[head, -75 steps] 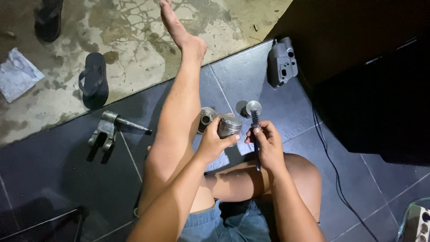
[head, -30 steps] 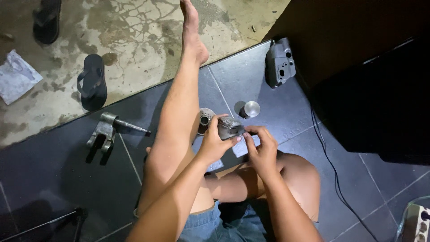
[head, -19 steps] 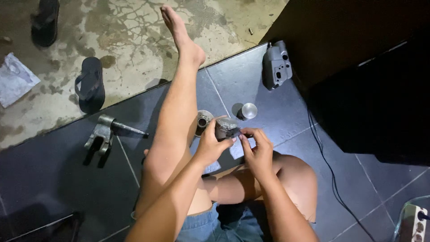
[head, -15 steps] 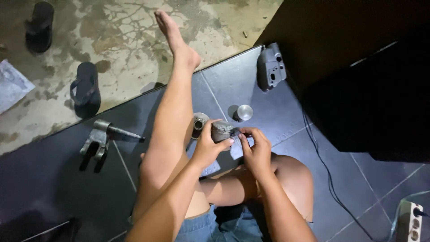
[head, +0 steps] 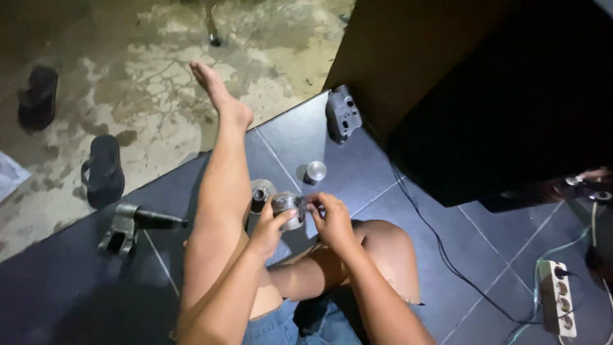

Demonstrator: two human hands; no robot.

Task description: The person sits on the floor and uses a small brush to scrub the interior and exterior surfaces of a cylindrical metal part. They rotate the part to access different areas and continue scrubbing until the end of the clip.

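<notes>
Dark floor tiles (head: 357,172) unchanged; both hands (head: 303,220) still grip metal cylinder (head: 285,206).

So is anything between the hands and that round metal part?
Nothing visible: the left hand grips the round metal part from the side, and the right hand has its fingers on it.

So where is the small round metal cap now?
In the head view, the round metal cap stands on the dark tile floor, just beyond the right hand, between it and the grey metal housing.
</notes>
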